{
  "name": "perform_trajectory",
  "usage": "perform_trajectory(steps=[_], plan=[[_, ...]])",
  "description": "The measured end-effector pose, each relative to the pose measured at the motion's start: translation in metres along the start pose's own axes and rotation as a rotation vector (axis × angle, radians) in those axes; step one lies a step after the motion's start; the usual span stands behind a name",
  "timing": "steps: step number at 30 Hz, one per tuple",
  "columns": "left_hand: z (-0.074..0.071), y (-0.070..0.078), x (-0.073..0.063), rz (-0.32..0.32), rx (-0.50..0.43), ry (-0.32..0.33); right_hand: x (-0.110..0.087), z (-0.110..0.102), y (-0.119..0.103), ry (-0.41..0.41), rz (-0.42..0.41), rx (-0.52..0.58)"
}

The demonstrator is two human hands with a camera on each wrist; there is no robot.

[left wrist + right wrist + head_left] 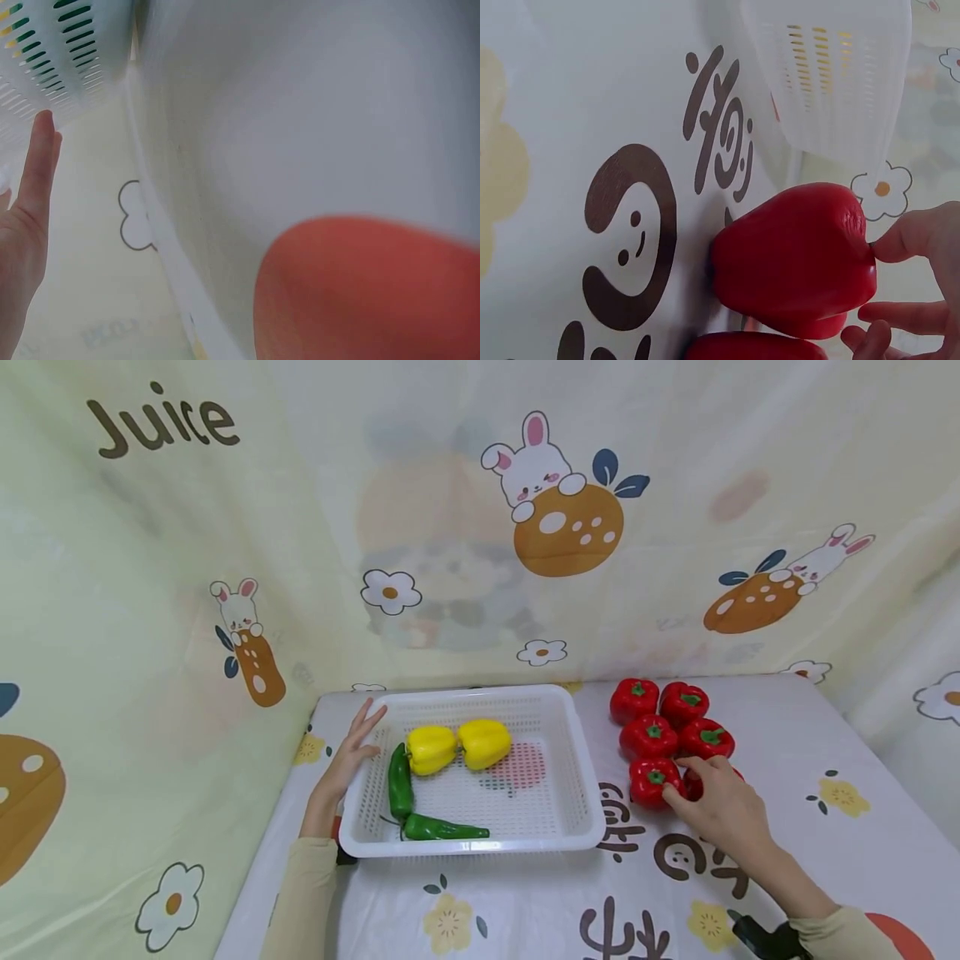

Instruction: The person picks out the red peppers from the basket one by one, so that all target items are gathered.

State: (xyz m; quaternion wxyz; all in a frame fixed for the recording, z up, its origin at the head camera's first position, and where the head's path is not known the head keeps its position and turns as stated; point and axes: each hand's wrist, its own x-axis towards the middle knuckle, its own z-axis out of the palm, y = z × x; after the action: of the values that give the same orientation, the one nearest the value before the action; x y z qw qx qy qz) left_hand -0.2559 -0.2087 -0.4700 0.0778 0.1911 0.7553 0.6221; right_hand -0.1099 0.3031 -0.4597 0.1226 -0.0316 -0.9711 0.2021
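Note:
A white plastic basket (pixel 540 810) holds two yellow bell peppers (pixel 483 743) and two long green peppers (pixel 446 829). My left hand (pixel 347 768) rests against the basket's left side, fingers extended; in the left wrist view its fingertips are by the slotted wall (pixel 71 45). To the right of the basket, several red bell peppers (pixel 647 737) stand close together in two columns. Over the nearest ones is my right hand (pixel 723 806), thumb and fingertips at the upper right of the front-left red bell pepper (pixel 795 259). The front-right one is largely hidden under that hand.
A patterned cloth (pixel 450 918) covers the table, and a similar curtain (pixel 315 485) rises behind and at both sides. Dark straps lie near both wrists. A blurred red shape (pixel 367 292) fills the lower right of the left wrist view.

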Motion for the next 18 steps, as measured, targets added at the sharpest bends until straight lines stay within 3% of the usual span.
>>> perform_trajectory(steps=[8,18], plan=[[0.0,0.001,0.0009,-0.002,0.0,0.002,0.0003,-0.0009,0.0044,-0.002,0.023,0.021],[-0.0002,-0.001,0.0015,-0.003,0.002,0.001,0.0001,0.0009,0.0073,0.104,-0.016,0.044]])
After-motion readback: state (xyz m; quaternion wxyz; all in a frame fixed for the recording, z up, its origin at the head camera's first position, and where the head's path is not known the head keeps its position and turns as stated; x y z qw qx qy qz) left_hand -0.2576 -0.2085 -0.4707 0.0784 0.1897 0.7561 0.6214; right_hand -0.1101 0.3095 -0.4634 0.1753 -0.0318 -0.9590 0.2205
